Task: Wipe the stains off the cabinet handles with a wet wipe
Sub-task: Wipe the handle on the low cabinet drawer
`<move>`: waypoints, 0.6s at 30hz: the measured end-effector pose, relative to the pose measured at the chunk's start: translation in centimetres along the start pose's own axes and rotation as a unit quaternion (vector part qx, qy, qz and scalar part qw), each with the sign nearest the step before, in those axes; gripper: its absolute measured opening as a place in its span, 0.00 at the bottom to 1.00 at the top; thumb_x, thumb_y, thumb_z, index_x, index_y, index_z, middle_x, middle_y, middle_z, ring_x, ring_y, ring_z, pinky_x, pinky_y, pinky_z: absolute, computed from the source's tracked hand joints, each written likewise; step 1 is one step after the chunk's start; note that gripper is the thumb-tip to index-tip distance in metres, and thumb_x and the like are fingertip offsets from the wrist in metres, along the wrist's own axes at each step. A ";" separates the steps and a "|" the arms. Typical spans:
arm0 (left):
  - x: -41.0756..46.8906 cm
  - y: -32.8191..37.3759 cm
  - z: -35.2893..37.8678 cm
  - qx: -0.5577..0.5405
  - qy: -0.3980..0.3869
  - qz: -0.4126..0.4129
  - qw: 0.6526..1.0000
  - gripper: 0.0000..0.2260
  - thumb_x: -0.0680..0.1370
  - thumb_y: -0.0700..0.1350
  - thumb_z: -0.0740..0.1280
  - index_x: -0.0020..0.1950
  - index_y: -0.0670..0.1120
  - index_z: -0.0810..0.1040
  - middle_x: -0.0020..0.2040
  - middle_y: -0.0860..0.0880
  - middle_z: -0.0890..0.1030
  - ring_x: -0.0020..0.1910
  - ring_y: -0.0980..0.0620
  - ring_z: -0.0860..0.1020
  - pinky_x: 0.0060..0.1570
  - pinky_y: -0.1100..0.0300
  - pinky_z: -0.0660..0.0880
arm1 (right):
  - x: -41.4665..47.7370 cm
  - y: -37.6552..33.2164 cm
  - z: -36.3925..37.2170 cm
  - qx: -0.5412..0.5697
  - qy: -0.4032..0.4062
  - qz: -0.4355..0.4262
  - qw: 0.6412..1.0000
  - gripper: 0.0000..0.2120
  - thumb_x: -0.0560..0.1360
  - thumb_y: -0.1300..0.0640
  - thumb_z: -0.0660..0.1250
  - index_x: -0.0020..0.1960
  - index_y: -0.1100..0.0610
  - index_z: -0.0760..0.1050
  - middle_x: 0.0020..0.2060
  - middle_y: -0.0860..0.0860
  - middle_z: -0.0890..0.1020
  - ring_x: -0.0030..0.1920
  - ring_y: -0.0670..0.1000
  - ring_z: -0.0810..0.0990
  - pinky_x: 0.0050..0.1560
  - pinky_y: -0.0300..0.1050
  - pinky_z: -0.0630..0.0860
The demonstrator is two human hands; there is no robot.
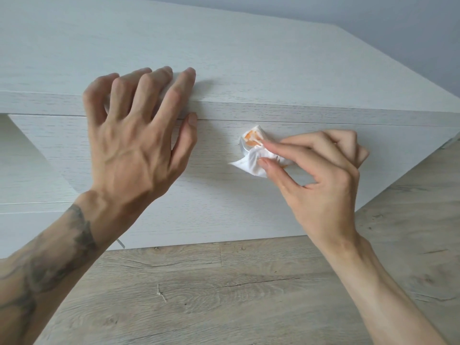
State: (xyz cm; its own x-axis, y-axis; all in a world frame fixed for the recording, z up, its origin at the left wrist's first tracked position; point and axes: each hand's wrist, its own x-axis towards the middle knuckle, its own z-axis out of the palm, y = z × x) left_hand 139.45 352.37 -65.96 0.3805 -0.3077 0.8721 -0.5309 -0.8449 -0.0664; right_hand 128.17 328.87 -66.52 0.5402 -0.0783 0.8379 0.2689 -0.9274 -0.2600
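Hands are at a white cabinet [249,58] that stands on a wood floor [224,295]. The right hand [323,175] pinches a white wipe [251,160] between the thumb and the first fingers. Its other fingers are curled in. The wipe is crumpled and is pressed on a round silver handle [242,148]. The handle sits on the front of a drawer [224,207], near the drawer's top edge, a bit right of the middle. Only the left side of the handle shows; the wipe covers the rest. Orange stains [252,139] show on the top part of the wipe. The left hand [132,145] is to the left of the handle, apart from it. Its fingers are spread wide and bent a little, with the tips on the cabinet's top. Its thumb touches the drawer front. It holds nothing.
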 end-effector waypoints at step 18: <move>0.0 0.0 0.1 0.003 0.001 -0.002 1.000 0.21 0.89 0.53 0.57 0.80 0.48 0.73 0.71 0.44 0.78 0.68 0.42 0.71 0.69 0.44 0.60 | 0.5 -0.2 0.1 0.000 0.009 -0.030 1.000 0.03 0.80 0.53 0.76 0.50 0.49 0.89 0.46 0.43 0.85 0.53 0.55 0.77 0.55 0.56 0.66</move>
State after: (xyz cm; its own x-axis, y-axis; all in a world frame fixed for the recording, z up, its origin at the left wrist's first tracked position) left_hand 139.55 352.34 -65.99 0.3809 -0.3038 0.8733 -0.5255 -0.8483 -0.0659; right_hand 128.50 329.07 -66.07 0.5088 -0.0287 0.8604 0.3013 -0.9303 -0.2092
